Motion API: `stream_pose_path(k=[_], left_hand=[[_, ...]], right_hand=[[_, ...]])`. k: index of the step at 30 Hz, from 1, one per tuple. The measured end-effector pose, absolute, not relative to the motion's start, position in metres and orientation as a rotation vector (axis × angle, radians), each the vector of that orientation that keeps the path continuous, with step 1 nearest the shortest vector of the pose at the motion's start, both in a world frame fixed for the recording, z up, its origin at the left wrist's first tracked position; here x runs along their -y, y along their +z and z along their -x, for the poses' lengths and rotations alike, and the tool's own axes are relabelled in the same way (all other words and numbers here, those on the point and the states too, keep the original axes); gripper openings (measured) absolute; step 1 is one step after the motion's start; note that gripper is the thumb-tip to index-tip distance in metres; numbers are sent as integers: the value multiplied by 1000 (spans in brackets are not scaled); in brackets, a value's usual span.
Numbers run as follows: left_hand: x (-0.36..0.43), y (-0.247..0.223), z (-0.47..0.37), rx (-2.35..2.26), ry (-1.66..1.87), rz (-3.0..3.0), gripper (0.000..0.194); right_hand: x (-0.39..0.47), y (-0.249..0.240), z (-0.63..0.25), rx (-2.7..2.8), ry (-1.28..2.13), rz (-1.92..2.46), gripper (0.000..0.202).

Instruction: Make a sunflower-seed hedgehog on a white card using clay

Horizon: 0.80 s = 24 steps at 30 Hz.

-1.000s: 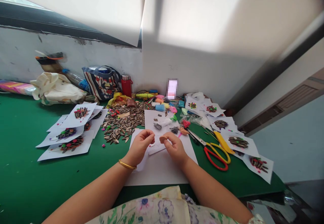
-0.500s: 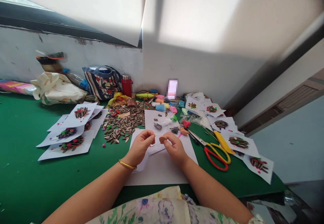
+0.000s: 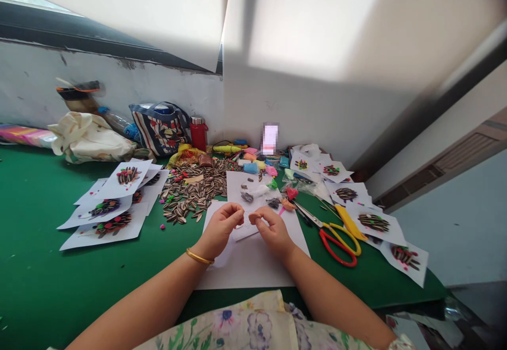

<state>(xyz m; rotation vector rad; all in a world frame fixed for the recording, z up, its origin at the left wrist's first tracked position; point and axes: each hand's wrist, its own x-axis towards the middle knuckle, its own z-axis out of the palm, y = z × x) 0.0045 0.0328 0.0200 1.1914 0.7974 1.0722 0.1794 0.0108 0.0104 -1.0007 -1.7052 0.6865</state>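
Both hands are raised over white paper in the middle of the green table. My right hand pinches a flat piece of brown clay between thumb and fingers. My left hand, with a gold bangle at its wrist, has thumb and forefinger pressed together; what they hold, if anything, is too small to make out. A small gap separates the two hands. Just beyond them lie a dark grey clay lump, a black lump and an orange-brown lump.
Striped sunflower seeds are heaped left of the paper. Scissors with red and yellow handles lie at the right. Sheets with seed pictures lie left and right. Bags and a red flask stand along the wall.
My left hand's fingertips have shifted very slightly. The right hand still holds the brown clay in nearly the same place.
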Motion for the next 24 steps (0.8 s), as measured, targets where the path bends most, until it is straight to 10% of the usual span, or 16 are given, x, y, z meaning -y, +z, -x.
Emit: stream_pose_path(k=[24], left_hand=[[-29,21,-4,-779,1090,-1228,15]], right_hand=[[-12,8,-181,1733,672,1003,19]])
